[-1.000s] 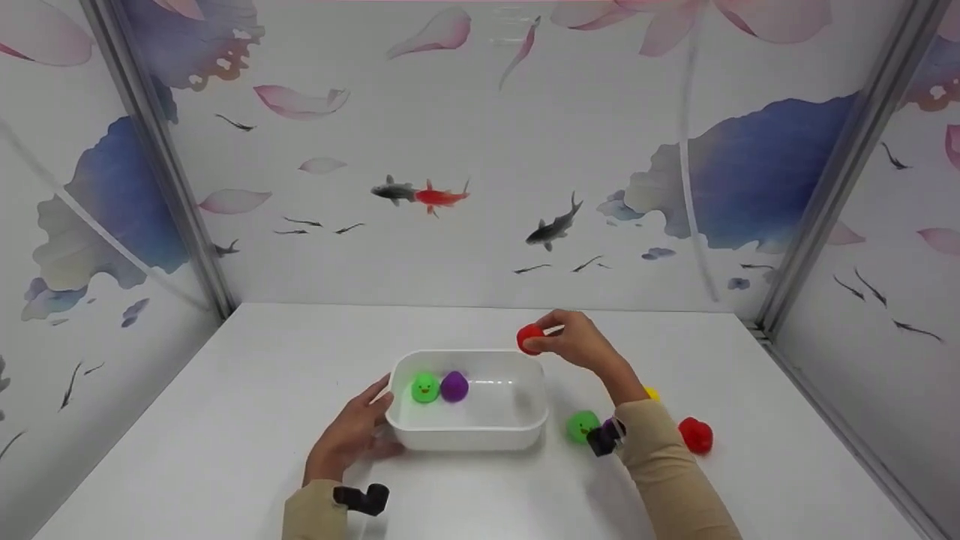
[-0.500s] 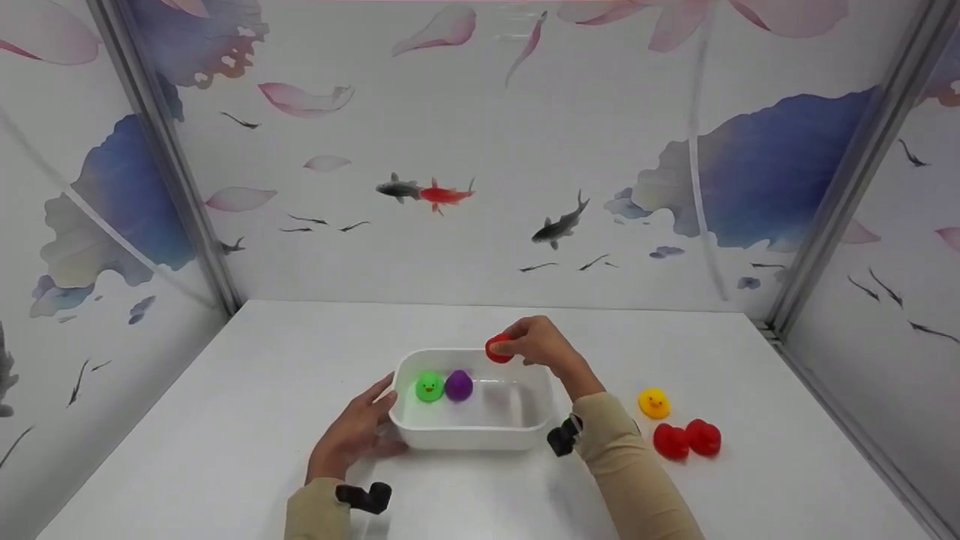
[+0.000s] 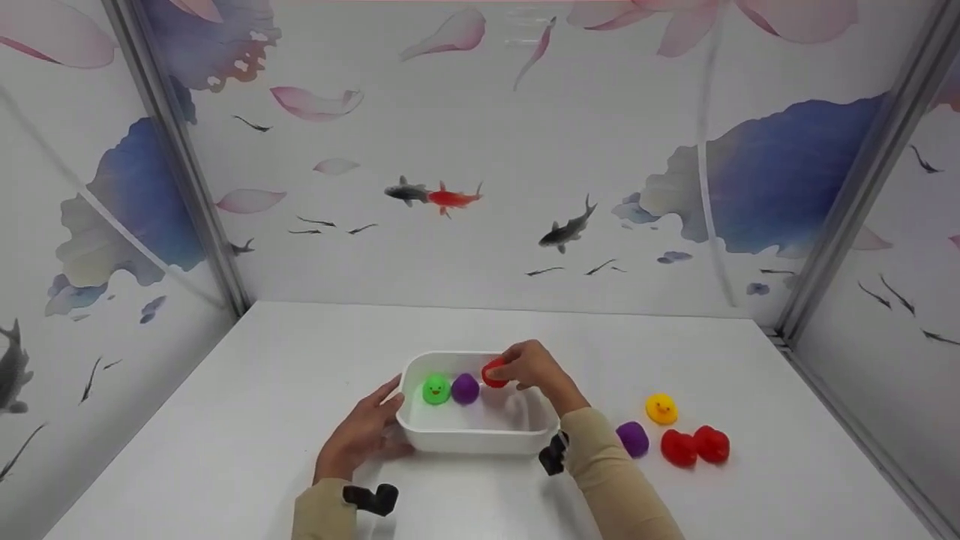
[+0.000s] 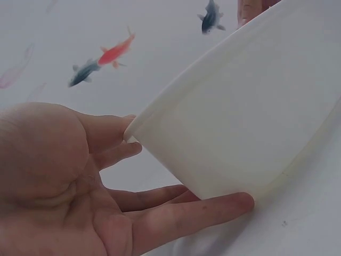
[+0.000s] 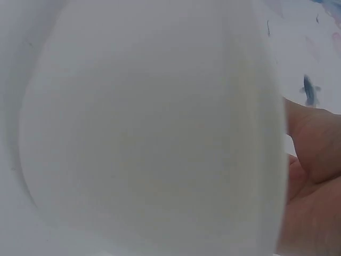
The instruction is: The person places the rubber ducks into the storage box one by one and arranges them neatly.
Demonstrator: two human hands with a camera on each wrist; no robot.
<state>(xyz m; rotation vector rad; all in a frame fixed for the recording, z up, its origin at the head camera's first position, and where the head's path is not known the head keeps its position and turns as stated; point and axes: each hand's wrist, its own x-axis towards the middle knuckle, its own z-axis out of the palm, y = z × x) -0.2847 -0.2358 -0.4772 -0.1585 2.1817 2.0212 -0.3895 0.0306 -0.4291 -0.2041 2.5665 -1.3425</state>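
My left hand (image 3: 364, 429) holds the left end of a white plastic basin (image 3: 487, 441). In the left wrist view, fingers (image 4: 213, 216) lie against its underside and others touch its rim. My right hand (image 3: 534, 371) pinches a small red rubber duck (image 3: 493, 373) inside the basin, below the rim at the back. A green rubber duck (image 3: 436, 389) and a purple rubber duck (image 3: 465, 389) sit in the left half. The basin's wall (image 5: 149, 133) fills most of the right wrist view and hides the right fingertips and the red duck.
To the right of the basin lie a yellow duck (image 3: 661, 409), a purple one (image 3: 634, 439) partly behind the right sleeve, and two red ones (image 3: 679, 448) side by side. A printed wall panel (image 3: 495, 247) closes off the white table's back edge.
My right hand has moved left and down, carrying the red duck from beyond the basin's back right corner to inside it. The left hand keeps its hold on the basin.
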